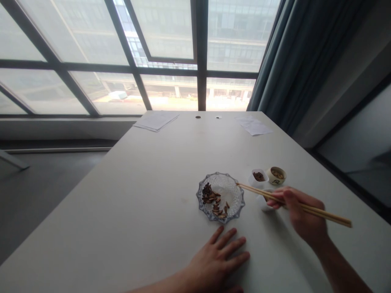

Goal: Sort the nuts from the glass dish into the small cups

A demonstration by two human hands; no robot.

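Observation:
My right hand [301, 209] grips a pair of wooden chopsticks [324, 213], their tips over the right rim of a scalloped glass plate [201, 208]. Dark brown, elongated pieces [209, 195] lie on the plate's left side, with several lighter brown ones [220, 211] near its front. Flat on the table, my left hand [218, 258] has its fingers spread just in front of the plate and holds nothing. Partly hidden behind my right hand is a small white cup [263, 203]; its contents cannot be made out.
Behind my right hand stand a white cup [254, 182] of brown pieces and a cream cup [271, 179] with a dark mark, holding light pieces. Papers lie on the white table [137, 195] at the far left [157, 121] and far right. Windows and a curtain [275, 81] are beyond.

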